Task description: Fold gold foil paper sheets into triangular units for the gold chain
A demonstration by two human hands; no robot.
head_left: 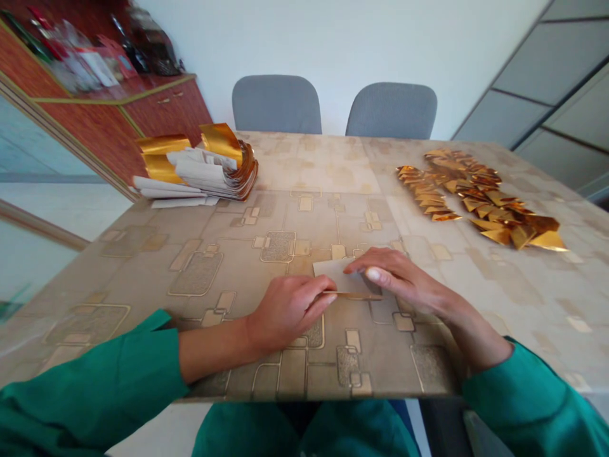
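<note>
A small sheet of paper (353, 285) lies on the table in front of me, pale side up, with a narrow gold fold along its near edge. My left hand (294, 311) pinches the left end of that folded edge between thumb and fingers. Over the right part of the sheet is my right hand (404, 276), its fingers stretched out and the fingertips on the paper. Its thumb stands apart from the fingers, and nothing is gripped in it. Part of the sheet's right side is hidden under this hand.
At the back left sits a stack of gold-and-white paper sheets (214, 178). Several folded gold paper pieces (476, 190) lie in rows at the right. Two grey chairs (276, 105) stand behind the patterned tablecloth (304, 222). A wooden cabinet (157, 111) is at the far left.
</note>
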